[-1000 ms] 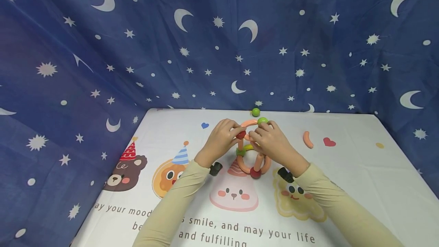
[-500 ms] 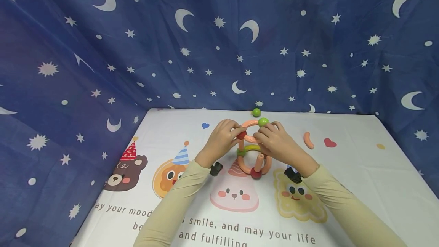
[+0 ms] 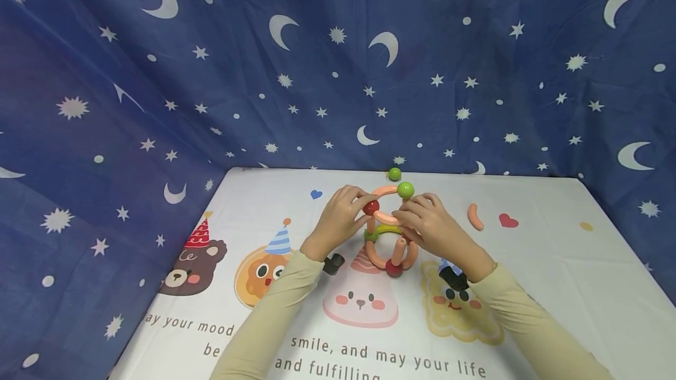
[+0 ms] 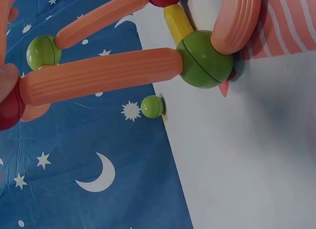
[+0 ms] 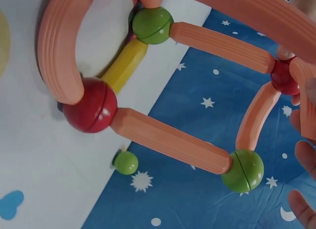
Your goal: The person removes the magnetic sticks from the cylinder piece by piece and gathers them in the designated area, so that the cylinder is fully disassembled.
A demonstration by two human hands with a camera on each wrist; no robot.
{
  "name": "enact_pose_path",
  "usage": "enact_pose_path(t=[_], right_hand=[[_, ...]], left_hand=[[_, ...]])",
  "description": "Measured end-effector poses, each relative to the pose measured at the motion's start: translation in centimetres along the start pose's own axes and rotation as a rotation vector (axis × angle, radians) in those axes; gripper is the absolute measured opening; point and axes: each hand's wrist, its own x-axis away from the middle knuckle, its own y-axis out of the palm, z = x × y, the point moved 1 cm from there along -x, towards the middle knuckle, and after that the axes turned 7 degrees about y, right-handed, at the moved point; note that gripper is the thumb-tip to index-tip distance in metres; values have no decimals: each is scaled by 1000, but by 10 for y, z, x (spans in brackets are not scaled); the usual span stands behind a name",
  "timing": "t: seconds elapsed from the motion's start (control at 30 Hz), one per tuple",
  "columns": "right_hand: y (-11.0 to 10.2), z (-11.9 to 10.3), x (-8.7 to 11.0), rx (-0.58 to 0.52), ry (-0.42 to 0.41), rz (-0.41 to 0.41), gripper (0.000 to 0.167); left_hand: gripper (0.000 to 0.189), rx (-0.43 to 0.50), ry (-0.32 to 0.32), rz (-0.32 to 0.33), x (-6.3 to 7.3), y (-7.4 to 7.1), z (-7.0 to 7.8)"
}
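Observation:
A frame of ribbed orange rods and coloured balls stands on the table. Its base ring has curved orange rods, a yellow rod [image 5: 123, 66], a green ball [image 4: 206, 58] and a red ball [image 3: 394, 268], from which an upright rod [image 3: 399, 250] rises. My left hand [image 3: 338, 216] pinches the upper red ball [image 3: 371, 208] atop another upright rod [image 4: 103, 75]. Between thumb and fingers, my right hand [image 3: 435, 227] holds the right end of an upper curved rod [image 3: 386, 218], whose left end meets that red ball. An upper green ball [image 3: 405, 190] sits behind the right fingers.
Near the table's back edge lies a loose green ball [image 3: 394, 173], before a blue curtain [image 3: 327, 75]. One loose curved orange rod [image 3: 475, 216] lies right of the right hand. Black wrist mounts [image 3: 333, 263] show under both wrists. The white cloth [image 3: 570, 298] carries printed cartoons.
My right hand has shifted right along the upper curved rod, away from the red ball and the upper green ball, uncovering more of both. The left hand has stayed on the red ball.

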Motion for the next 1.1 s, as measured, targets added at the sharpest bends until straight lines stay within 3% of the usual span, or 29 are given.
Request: enact_pose_path(t=[0.47,0.73,1.1], right_hand=[[6,-5,7,-45,54,98,30],[10,-7,11,-34,46,138,25],[4,1,19,2,102,172,35]], left_hand=[[39,-12,-2,7,2,2,1],[37,35,-19,19,3,3,0],[37,54,-35,24,4,5,0]])
